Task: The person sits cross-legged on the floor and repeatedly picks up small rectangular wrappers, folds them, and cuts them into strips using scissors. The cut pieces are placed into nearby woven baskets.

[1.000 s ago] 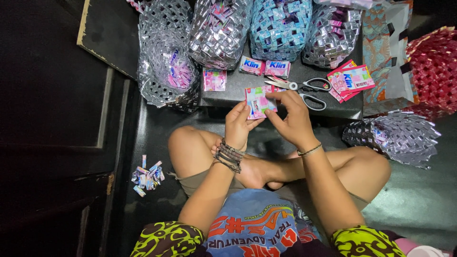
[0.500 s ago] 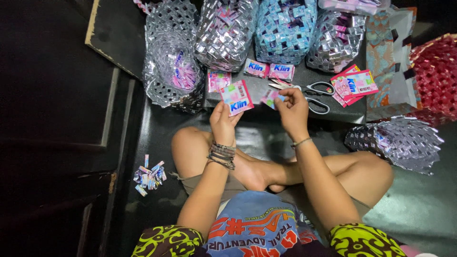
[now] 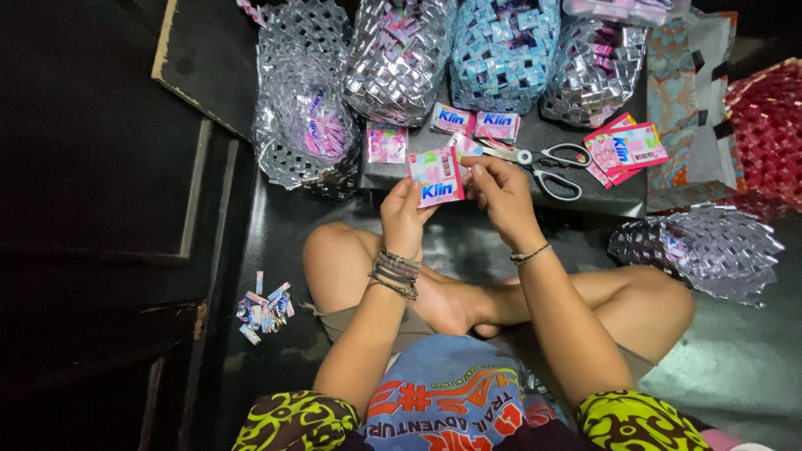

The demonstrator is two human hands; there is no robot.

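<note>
Pink sachet wrapper [image 3: 435,176] stands upright between both hands just above the table's [image 3: 501,196] near edge; left hand [image 3: 403,215] pinches its lower-left corner, right hand [image 3: 499,190] pinches the right edge.

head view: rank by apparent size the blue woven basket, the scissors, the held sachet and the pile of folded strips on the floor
1. blue woven basket, by far the largest
2. scissors
3. held sachet and pile of folded strips look about alike; the sachet is raised nearer the camera, so no ranking.

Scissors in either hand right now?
No: the scissors lie on the dark board, while the left hand and right hand hold a pink sachet.
</note>
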